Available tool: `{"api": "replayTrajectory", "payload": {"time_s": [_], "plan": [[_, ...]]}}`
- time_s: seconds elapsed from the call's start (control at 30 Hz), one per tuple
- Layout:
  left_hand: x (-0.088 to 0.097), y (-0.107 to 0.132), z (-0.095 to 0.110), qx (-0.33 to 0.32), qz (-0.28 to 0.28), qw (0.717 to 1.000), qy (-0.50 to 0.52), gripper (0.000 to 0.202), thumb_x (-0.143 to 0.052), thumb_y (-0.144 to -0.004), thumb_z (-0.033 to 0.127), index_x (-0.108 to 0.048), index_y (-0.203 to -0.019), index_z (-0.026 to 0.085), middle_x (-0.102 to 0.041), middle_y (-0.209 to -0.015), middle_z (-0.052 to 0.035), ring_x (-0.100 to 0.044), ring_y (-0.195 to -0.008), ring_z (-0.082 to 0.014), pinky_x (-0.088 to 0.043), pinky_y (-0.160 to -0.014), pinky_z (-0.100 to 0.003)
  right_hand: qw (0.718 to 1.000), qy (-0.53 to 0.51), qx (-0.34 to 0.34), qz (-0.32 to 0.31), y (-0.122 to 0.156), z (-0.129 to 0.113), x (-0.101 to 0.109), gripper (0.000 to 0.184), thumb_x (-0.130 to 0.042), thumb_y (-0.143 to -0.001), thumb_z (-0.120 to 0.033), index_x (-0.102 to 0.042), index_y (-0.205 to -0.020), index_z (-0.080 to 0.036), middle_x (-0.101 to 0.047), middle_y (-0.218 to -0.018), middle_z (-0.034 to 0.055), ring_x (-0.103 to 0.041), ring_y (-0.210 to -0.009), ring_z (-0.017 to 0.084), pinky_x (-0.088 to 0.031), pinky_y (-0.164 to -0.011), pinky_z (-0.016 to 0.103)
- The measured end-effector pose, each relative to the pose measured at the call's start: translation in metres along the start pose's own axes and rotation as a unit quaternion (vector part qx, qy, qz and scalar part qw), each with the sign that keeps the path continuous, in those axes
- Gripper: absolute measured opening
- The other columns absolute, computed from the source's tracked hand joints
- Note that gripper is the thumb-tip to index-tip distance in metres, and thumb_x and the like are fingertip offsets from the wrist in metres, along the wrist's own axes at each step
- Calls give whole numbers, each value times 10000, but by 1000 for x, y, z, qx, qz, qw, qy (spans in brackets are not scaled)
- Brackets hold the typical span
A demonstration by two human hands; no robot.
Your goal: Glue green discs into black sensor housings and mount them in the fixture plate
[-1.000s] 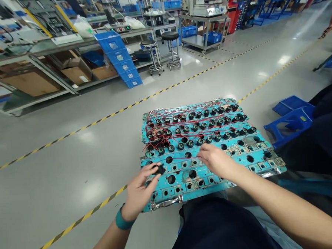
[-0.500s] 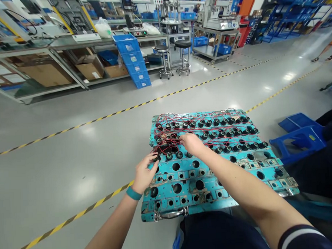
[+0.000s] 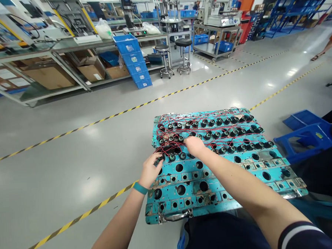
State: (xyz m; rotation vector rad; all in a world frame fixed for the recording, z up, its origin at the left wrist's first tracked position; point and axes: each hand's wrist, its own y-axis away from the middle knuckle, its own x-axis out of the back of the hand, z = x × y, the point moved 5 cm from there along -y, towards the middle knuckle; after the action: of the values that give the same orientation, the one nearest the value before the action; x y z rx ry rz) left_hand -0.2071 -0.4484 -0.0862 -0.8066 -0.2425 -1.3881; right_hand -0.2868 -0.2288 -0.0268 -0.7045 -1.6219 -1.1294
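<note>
Three rows of black parts (image 3: 222,150) on a turquoise board (image 3: 169,199)

On my feed, the left hand (image 3: 151,169) sits at the board's left edge, thumb and fingertips pinching a black cylinder (image 3: 162,157) at the left end of the nearest row. My right hand (image 3: 195,146) reaches farther across, fingers bunched near the middle row; they are mostly hidden from me, so I cannot tell whether they pinch anything. Red wires (image 3: 168,146) tangle over the far half, densest at left. On the near half I see round holes (image 3: 181,190) and a metal handle (image 3: 176,215).
</note>
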Motion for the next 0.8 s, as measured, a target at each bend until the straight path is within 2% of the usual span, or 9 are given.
{"api": "replayTrajectory", "payload": {"time_s": [0.2,0.3,0.4,0.47,0.57,0.73,0.8], "plan": [[2,5,2,4,-2,999,-36,184,-554,-909,338,-636,-1009,206,-714,-1094,-103,-694,-947,-248,-571,-904,-425,999,-28,8,35,3,-2,2,299,-636,-978,-342,-633,-1192,-134,-648,-1196,100,-652,-1043,225,-555,-909,432],[2,5,0,12,-6,999,-46,176,-547,-907,314,-616,-1028,206,-712,-1040,-92,-685,-847,-231,-574,-850,-409,996,-52,11,75,7,-3,5,209,-574,-1003,-257,-656,-1134,-116,-665,-1131,111,-666,-991,217,-551,-875,385],[-1,6,0,18,-11,999,-50,179,-574,-897,321,-606,-1031,207,-707,-1028,-92,-682,-915,-251,-556,-896,-421,989,-83,23,118,22,-2,9,226,-479,-1015,-182,-685,-1077,-113,-669,-1075,141,-674,-977,230,-532,-839,329],[-3,8,-1,27,-12,998,-50,192,-589,-888,332,-596,-1033,207,-705,-1029,-96,-680,-963,-267,-548,-920,-436,983,-107,37,145,40,1,9,242,-465,-1019,-193,-694,-1070,-136,-673,-1070,134,-671,-989,227,-521,-841,305],[-6,11,-4,53,-4,997,-48,221,-595,-881,344,-561,-1050,206,-703,-1051,-103,-691,-936,-270,-561,-896,-452,972,-146,60,176,76,12,6,204,-507,-1004,-198,-699,-1062,-159,-688,-1059,105,-669,-992,208,-521,-865,285],[-12,13,-3,87,4,995,-38,322,-591,-878,306,-479,-1163,204,-708,-1121,-109,-705,-988,-247,-582,-896,-425,954,-199,68,214,146,47,-13,159,-549,-976,-177,-704,-1008,-154,-714,-996,96,-692,-903,202,-556,-831,299],[-11,12,-3,90,1,995,-48,364,-600,-873,298,-464,-1196,200,-706,-1149,-111,-715,-930,-227,-593,-876,-412,942,-226,70,236,176,64,-21,160,-549,-976,-197,-705,-993,-165,-722,-978,97,-702,-881,211,-568,-814,317]]}}
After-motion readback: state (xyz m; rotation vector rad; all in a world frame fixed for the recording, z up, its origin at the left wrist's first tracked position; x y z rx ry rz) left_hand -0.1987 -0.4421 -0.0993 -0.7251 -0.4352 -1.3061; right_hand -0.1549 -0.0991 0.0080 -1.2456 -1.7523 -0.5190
